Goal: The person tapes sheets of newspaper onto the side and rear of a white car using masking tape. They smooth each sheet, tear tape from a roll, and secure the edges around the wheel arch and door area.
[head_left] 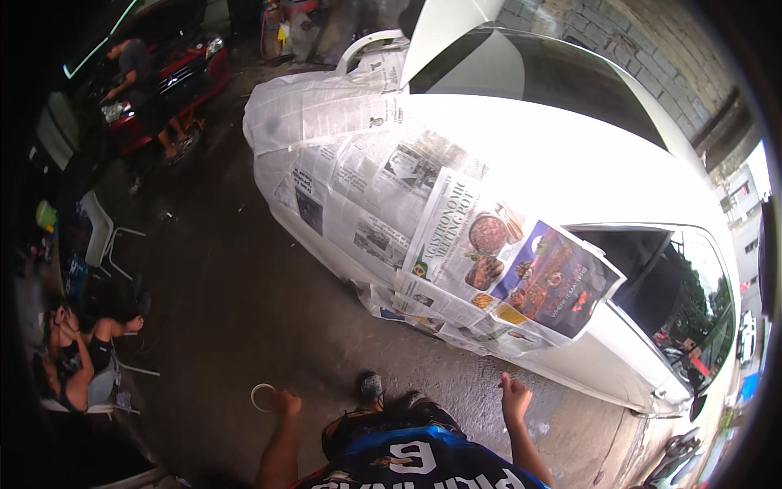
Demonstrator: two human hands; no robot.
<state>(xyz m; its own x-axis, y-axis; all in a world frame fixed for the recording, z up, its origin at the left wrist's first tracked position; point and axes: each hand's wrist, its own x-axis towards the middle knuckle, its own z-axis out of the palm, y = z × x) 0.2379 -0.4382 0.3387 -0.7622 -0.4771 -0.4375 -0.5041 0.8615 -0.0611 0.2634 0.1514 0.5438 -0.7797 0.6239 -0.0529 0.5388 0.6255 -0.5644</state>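
Observation:
A thin pale roll of masking tape (253,397) hangs from my left hand (285,401), whose fingers are closed on its edge. My right hand (515,398) is raised beside the car with its fingers curled; whatever they may hold is too small to make out. Both hands are apart from the white car (570,155) in front of me. Sheets of newspaper (366,183) cover the car's end and near side. A colourful printed page (489,253) lies nearest the side window (688,285).
At the far left, a person (134,77) stands by a red car (175,77). Another person (77,359) sits at the left, near a white chair (98,224). A block wall (643,73) rises behind the white car. Dark wet-looking concrete floor (220,285) lies to the left.

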